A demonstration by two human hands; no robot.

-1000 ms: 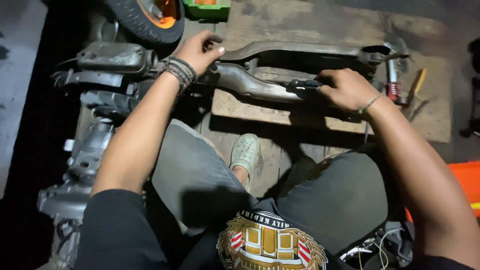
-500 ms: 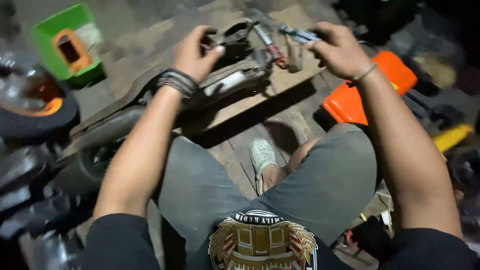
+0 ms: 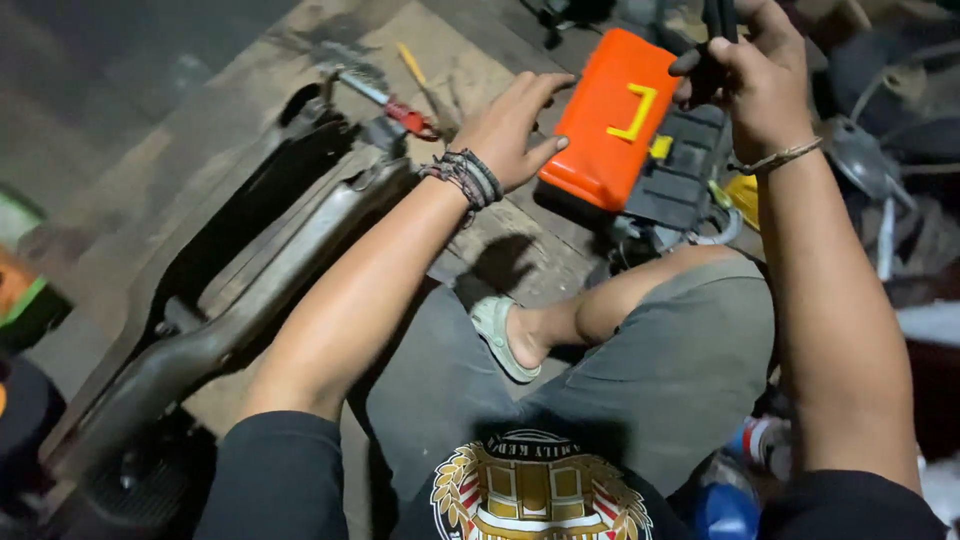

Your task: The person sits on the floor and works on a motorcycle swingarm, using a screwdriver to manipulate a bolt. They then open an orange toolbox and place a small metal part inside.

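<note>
My left hand [image 3: 512,128], with braided bands on its wrist, rests open with the fingertips against the near edge of an orange toolbox lid [image 3: 606,118] that has a yellow latch. My right hand [image 3: 752,76] is closed around a black tool handle [image 3: 721,22] held up above the black toolbox body [image 3: 682,165]. To the left, a long grey metal frame part [image 3: 250,280] lies diagonally on a wooden board [image 3: 330,40], away from both hands.
A red-handled tool [image 3: 385,98] and a yellow-handled tool [image 3: 411,64] lie on the board beyond the frame. My bent legs and a sandalled foot [image 3: 500,335] fill the middle. Dark metal parts [image 3: 880,160] crowd the right; a green box [image 3: 25,290] sits at the far left.
The view has swung right toward the orange toolbox. My left hand left the metal frame part and reached the lid. My right hand rose, holding a black tool over the box.
</note>
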